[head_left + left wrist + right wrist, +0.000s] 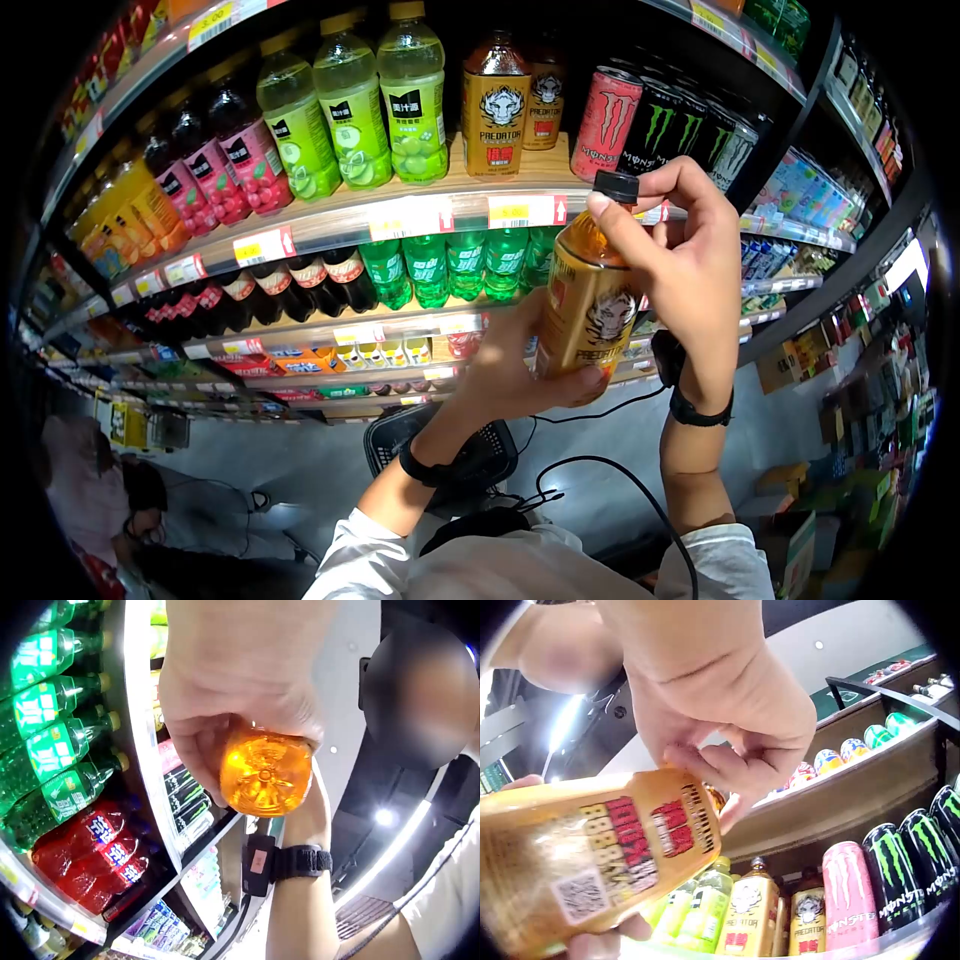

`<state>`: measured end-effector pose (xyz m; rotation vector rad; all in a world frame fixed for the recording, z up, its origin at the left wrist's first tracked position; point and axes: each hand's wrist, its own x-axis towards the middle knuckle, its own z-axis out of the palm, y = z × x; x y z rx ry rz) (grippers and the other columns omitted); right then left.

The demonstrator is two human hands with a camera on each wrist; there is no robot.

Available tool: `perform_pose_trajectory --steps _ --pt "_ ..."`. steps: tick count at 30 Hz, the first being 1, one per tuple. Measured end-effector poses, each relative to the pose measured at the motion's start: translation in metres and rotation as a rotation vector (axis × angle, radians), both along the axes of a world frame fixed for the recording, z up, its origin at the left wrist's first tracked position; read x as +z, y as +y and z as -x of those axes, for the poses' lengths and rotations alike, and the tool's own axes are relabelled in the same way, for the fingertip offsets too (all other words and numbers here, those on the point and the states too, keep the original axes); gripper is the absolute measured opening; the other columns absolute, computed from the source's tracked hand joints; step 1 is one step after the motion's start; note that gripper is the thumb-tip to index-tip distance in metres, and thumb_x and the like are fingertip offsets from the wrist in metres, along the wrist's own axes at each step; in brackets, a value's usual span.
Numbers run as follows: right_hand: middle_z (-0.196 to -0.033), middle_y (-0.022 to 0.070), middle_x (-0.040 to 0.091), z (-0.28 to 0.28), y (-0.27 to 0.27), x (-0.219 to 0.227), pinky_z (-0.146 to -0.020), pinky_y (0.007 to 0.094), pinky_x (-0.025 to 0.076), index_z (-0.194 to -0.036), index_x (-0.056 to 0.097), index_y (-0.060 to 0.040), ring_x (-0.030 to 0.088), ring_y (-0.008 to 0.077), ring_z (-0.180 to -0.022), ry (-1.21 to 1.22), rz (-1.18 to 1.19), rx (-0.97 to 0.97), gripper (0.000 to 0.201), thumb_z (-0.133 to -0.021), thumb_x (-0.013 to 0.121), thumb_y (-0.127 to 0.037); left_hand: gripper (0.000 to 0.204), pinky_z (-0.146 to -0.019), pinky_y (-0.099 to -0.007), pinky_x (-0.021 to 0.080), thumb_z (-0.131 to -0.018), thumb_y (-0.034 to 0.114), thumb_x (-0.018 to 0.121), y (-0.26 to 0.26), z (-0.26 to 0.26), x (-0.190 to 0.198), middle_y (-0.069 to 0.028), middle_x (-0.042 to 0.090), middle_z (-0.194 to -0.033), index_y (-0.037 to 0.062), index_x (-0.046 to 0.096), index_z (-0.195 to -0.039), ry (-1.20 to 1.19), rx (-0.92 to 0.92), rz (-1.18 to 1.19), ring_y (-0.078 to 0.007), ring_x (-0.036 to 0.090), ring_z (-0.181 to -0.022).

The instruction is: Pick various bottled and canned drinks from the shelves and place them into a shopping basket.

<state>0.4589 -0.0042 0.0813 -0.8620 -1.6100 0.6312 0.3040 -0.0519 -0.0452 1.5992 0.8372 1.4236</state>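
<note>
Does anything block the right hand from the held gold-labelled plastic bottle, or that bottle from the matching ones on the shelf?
Nothing visible does: the right hand pinches the round black cap of the gold-labelled plastic bottle, and nothing shows between it and the matching bottles.

The person's left hand (515,362) grips the lower body of a golden-labelled plastic bottle of amber drink (590,310), which leans slightly. The right hand (695,250) pinches its black screw cap (616,187) between thumb and fingers. Behind, on a wood-toned shelf (350,208), stand clear bottles with light-green labels (415,110), matching golden-labelled bottles (493,125), a pink Monster can (604,122) and black cans with green claw marks (656,125).
</note>
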Motion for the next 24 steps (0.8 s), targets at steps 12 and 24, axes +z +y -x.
perform_pose_trajectory --steps 12,24 --pt "-0.108 0.0149 0.073 -0.022 0.014 -0.009 -0.083 0.0348 0.057 -0.136 0.049 -0.0001 0.073 0.0214 -0.095 -0.054 -0.141 0.413 0.076 -0.079 0.091 -0.027 0.076 -0.084 -0.0412 0.052 -0.067 0.044 0.093 0.028 0.026 0.060 -0.0133 0.072 -0.107 0.0034 0.062 -0.124 0.653 0.565 -0.719 -0.0324 0.069 -0.095" --pt "-0.128 0.0225 0.045 0.021 0.105 -0.007 -0.082 0.0447 0.058 -0.138 0.042 0.0029 0.066 0.0434 -0.104 -0.312 -0.702 -0.218 0.079 -0.083 0.086 -0.033 0.062 -0.117 -0.0483 0.033 -0.088 0.046 0.074 0.117 0.107 0.052 -0.0076 0.054 -0.150 0.0126 0.059 -0.138 1.198 0.809 -1.045 -0.0235 0.054 -0.135"
